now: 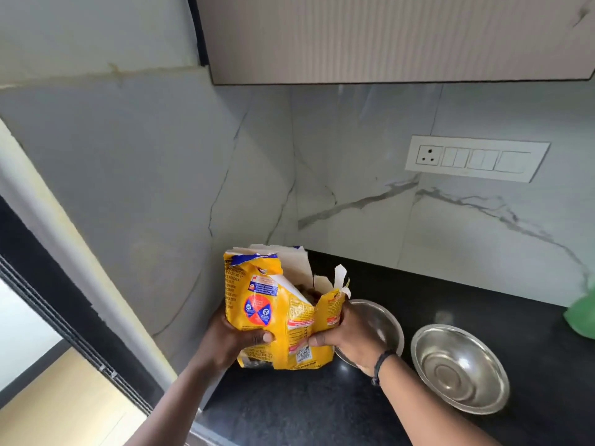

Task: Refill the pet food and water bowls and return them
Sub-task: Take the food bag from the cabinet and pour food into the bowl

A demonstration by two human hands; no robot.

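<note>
I have the yellow bag (283,313) of pet food in both hands, standing upright on the black counter (322,410) in the corner where the marble walls meet. My left hand (236,338) grips its lower left side: the fingers wrap round behind where I cannot see them, and the thumb lies across the front, its tip near the middle of the bag. My right hand (349,336) clamps the right edge the same way, thumb on the front pointing toward 9 o'clock, fingers curled shut behind the torn flap. The two thumbs nearly meet but stay apart. The top of the bag is ripped open and ragged, and dark kibble (307,291) shows inside the mouth, above my thumbs at about 12 o'clock.

Two steel bowls sit on the counter. The near bowl (381,320) is just behind my right hand at about 2 o'clock from my knuckles, partly hidden by hand and wrist; what shows of it looks bare. The second bowl (460,368) lies at 3 o'clock from that hand, clear of the first, and is empty. A dark band (381,365) circles my right wrist. A green thing (582,317) sits at the right edge of the counter, blurred. A switch plate (476,157) is on the wall at 1 o'clock.
</note>
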